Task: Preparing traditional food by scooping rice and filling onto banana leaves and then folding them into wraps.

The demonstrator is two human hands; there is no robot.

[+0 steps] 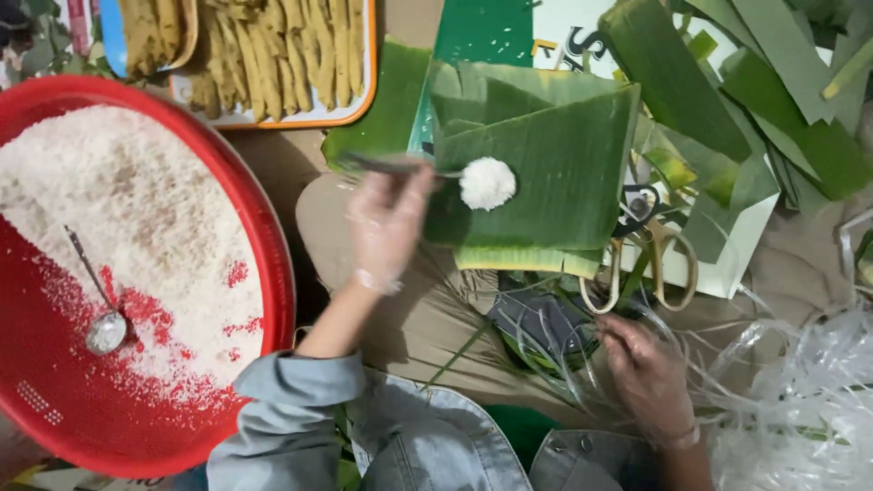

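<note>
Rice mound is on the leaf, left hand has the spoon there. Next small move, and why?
Probably tip the spoon and slide it back off the rice. The left hand holds it level over the leaf, its tip at the mound, which sits as one compact lump. The right hand is down among plastic strings, away from the leaf.

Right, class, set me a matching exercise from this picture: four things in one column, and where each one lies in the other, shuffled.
Things:
1. metal spoon
2. small mound of rice
3. scissors
4. yellow banana strips

Places:
A. on the orange-rimmed tray
B. on the banana leaf
C. in the red basket
D. right of the leaf, partly under leaf strips

Pairs: 1-C, 2-B, 3-D, 4-A
</note>
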